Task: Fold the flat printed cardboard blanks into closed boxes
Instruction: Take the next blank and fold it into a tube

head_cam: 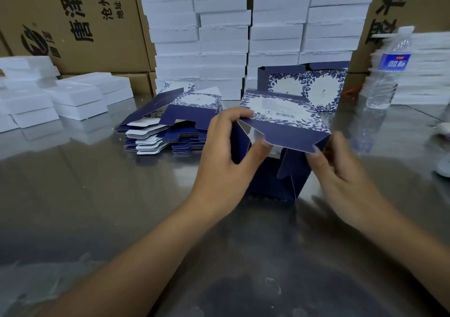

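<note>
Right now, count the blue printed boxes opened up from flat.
2. The held box is gripped by the left hand and right hand; the rear box stands behind it, by the white stacks. Others may be hidden.

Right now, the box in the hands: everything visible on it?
The half-folded box is navy card with a white panel framed in blue leaves and a barcode. It is opened into a tilted sleeve, near end unclosed, flaps loose. The left hand grips its left wall; the right hand pinches the near right corner. Whether it touches the steel table is unclear.
</note>
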{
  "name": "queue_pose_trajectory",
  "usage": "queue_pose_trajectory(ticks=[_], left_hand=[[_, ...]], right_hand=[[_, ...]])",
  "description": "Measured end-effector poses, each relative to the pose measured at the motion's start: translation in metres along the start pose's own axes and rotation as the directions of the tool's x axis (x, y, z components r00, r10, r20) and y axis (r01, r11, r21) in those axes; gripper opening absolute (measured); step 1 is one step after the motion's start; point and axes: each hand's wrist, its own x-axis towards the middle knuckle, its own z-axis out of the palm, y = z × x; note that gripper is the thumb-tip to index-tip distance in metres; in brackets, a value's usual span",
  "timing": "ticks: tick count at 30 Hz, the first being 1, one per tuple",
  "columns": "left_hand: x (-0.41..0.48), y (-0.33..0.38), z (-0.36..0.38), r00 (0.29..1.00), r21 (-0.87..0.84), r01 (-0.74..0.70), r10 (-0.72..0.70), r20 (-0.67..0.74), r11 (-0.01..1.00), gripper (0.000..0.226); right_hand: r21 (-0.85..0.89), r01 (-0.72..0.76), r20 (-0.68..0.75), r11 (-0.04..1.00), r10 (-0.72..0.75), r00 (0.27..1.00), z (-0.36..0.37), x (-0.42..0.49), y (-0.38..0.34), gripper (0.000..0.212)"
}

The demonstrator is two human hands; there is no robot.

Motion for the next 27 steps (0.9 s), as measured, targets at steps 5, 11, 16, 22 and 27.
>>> queue_pose_trajectory(ticks=[5, 11, 16, 22, 27], left_hand=[[-0.004, 0.0056, 0.005, 1.0, 0.021, -0.005, 0.005, -0.02, 1.0, 0.04], [-0.0058, 0.0089, 0.0073, 0.999, 0.005, 0.011, -0.011, -0.042, 1.0, 0.037], [-0.0073, 0.0091, 0.0081, 0.999, 0.007, 0.038, -0.037, -0.033, 0.999, 0.038], [-0.0058, 0.0085, 0.0075, 0.996, -0.009, 0.084, -0.084, -0.027, 0.996, 0.038], [-0.0031, 0.0066, 0.0056, 0.991, -0.034, 0.114, -0.116, -0.063, 0.993, 0.04]], right_hand=[[-0.01, -0.02, -0.044, 1.0, 0.019, 0.999, -0.0005, 0.0002, -0.0033, 0.052], [-0.064, -0.052, -0.11, 0.997, 0.044, 0.993, -0.0003, 0.002, 0.0022, 0.046], [-0.127, -0.039, -0.154, 0.991, 0.019, 0.988, -0.0027, 0.0024, 0.0003, 0.044], [-0.126, -0.04, -0.081, 0.991, 0.03, 0.996, -0.006, 0.0043, 0.0032, 0.053], [-0.343, -0.036, 0.03, 0.938, 0.049, 0.998, -0.0084, 0.0014, 0.0037, 0.054]])
